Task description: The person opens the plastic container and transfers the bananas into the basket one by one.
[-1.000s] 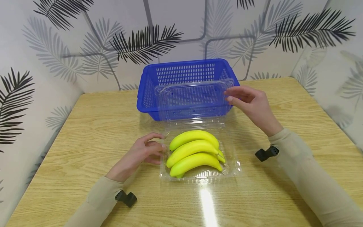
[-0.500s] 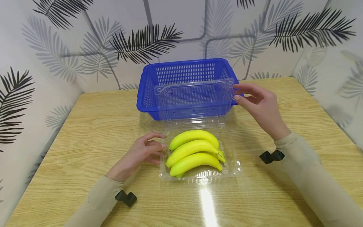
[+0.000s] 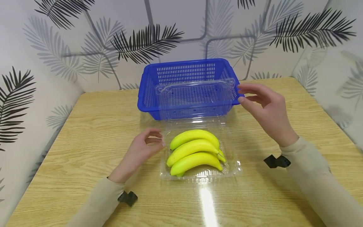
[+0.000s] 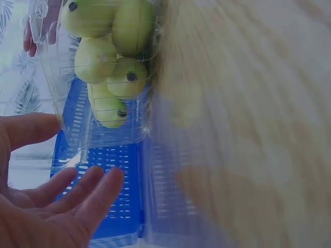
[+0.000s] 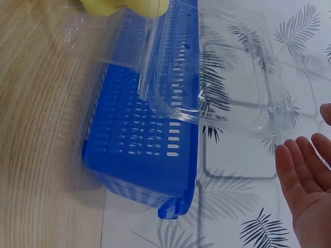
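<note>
Several yellow bananas (image 3: 195, 148) lie in the base of a clear plastic clamshell box (image 3: 231, 157). Its clear lid (image 3: 195, 86) stands raised at the back, overlapping the blue basket behind it in the head view. My left hand (image 3: 141, 148) is at the box's left side. In the left wrist view its thumb (image 4: 33, 129) reaches the box edge while the fingers stay spread, apart from the plastic. To the right of the lid, my right hand (image 3: 266, 110) hangs in the air with loosely bent fingers (image 5: 292, 165) and nothing between them.
A blue slotted basket (image 3: 181, 69) stands at the back of the wooden table (image 3: 102, 126), against the leaf-patterned wall (image 3: 187, 19). The lid leans over its front rim in the head view. A dark wrist camera (image 3: 277, 161) sits on the right sleeve.
My right hand has drawn away from the lid, to the right and slightly toward me. My left fingers have shifted slightly at the box's left side. Box and bananas stay put.
</note>
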### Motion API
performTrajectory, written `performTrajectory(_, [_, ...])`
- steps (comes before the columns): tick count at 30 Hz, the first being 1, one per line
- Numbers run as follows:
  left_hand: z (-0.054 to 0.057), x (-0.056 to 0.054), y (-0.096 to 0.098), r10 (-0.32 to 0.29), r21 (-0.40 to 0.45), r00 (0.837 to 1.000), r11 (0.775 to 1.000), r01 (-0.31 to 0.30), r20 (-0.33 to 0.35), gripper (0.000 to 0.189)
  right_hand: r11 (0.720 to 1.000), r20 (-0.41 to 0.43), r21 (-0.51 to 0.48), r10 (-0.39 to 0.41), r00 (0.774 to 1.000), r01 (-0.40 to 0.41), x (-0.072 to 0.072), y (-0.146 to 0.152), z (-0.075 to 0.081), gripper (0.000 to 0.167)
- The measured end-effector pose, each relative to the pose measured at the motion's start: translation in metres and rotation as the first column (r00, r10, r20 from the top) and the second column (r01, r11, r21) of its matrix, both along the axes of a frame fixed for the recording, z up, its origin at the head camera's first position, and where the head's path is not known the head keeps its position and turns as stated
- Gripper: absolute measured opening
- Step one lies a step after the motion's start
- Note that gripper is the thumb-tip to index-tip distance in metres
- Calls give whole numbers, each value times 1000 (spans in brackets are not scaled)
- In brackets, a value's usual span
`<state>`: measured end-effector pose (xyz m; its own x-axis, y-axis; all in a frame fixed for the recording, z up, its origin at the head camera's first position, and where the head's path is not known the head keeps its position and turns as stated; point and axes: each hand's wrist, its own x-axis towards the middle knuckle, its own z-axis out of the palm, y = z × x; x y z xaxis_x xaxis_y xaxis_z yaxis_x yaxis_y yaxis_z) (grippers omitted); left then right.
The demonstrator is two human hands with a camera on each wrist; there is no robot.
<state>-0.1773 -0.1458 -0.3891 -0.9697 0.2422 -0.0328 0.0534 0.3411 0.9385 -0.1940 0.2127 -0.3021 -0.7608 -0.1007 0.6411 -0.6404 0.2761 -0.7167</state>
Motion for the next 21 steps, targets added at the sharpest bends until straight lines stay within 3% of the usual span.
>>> performTrajectory(5, [2, 2, 1, -41, -160, 989, 987, 17, -144, 43, 999, -26, 12, 40, 999, -40, 10, -5, 6, 32])
performTrajectory(7, [3, 3, 0, -81, -256, 980, 966, 32, -182, 43, 998, -34, 28, 56, 998, -55, 14, -7, 8, 33])
performTrajectory(9, [5, 4, 0, -136, -354, 968, 934, 54, -211, 46, 997, -40, 52, 64, 997, -62, 18, -9, 9, 34])
performTrajectory(13, [5, 8, -1, -257, -541, 928, 837, 75, -270, 55, 993, -49, 92, 76, 996, -71, 23, -13, 11, 35])
performTrajectory(18, [4, 14, 2, -347, -644, 887, 761, 76, -305, 61, 989, -56, 114, 103, 993, -96, 24, -14, 6, 37])
performTrajectory(21, [4, 18, 4, -368, -688, 878, 723, 62, -307, 63, 983, -69, 157, 111, 991, -99, 21, -11, -4, 40])
